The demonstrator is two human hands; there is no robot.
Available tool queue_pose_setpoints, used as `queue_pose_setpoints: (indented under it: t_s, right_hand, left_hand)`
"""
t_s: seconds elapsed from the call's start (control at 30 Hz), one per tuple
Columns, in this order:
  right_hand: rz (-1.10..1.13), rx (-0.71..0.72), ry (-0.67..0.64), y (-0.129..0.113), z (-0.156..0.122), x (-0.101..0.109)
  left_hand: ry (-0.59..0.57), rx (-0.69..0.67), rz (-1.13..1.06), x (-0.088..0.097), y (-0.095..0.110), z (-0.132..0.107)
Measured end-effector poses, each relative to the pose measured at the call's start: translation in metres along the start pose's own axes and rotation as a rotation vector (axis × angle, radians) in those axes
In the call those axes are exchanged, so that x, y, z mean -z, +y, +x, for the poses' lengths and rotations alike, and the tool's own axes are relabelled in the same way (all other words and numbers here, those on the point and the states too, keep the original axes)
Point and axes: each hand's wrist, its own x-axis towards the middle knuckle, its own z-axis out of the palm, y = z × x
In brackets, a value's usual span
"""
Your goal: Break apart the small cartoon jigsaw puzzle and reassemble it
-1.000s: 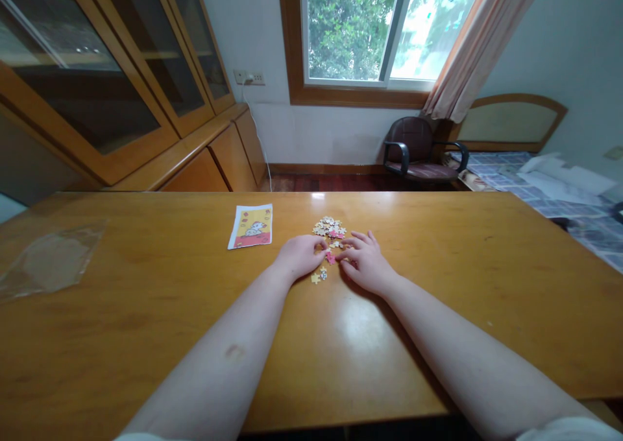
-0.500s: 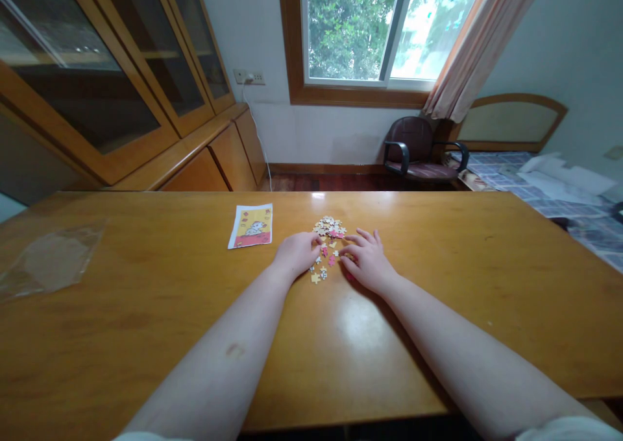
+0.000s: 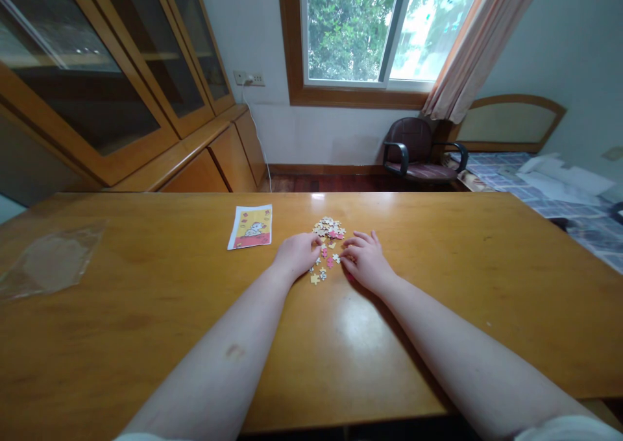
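Small jigsaw puzzle pieces lie loosely between my two hands, with a heaped pile (image 3: 329,226) of pale and pink ones just beyond. My left hand (image 3: 296,256) rests on the table at their left edge, its fingers curled together; whatever they hold is hidden. On the other side, my right hand (image 3: 367,261) has its fingers apart, thumb and fingertips beside a whitish puzzle piece (image 3: 336,258). A pink puzzle piece (image 3: 329,262) and a yellow puzzle piece (image 3: 315,279) lie nearer to me. Another pink bit shows partly beneath my right hand.
A picture sheet (image 3: 253,226) with a white animal on yellow and red lies left of the pieces. A clear plastic bag (image 3: 53,259) is at the far left of the wooden table (image 3: 195,298). Beyond are cabinets, a chair (image 3: 413,149) and a bed.
My right hand's fingers have drawn slightly closer together and shifted a little, by the whitish piece. My left hand stays almost still.
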Motion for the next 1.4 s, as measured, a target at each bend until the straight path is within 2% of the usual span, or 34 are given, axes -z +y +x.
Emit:
queue_pose_setpoints:
  t_s: [0.23, 0.47, 0.67, 0.8, 0.93, 1.1, 1.3, 1.4]
  right_hand:
    - [0.005, 0.074, -0.002, -0.005, -0.002, 0.001]
    - [0.065, -0.052, 0.072, 0.003, 0.003, -0.002]
    - [0.035, -0.163, 0.096, 0.003, 0.005, 0.004]
    - [0.045, -0.025, 0.017, -0.004, 0.001, 0.008]
    - [0.023, 0.094, -0.1, -0.009, -0.001, 0.009]
    - [-0.016, 0.044, -0.119, -0.008, -0.001, 0.01]
    - [-0.028, 0.093, -0.175, -0.012, -0.002, 0.012]
    - [-0.026, 0.013, -0.122, -0.009, -0.001, 0.01]
  left_hand:
    - [0.001, -0.083, 0.001, 0.004, 0.004, -0.003]
    - [-0.059, -0.14, 0.008, 0.005, 0.005, -0.007]
    - [-0.066, -0.157, 0.004, 0.004, 0.006, -0.006]
    - [-0.047, -0.138, -0.027, 0.004, 0.007, -0.005]
    - [-0.024, -0.054, -0.009, 0.005, 0.006, -0.004]
    - [-0.015, -0.028, 0.015, 0.004, 0.004, -0.003]
    - [-0.032, -0.036, 0.015, 0.005, 0.004, -0.004]
    - [-0.036, -0.041, 0.02, 0.006, 0.005, -0.005]
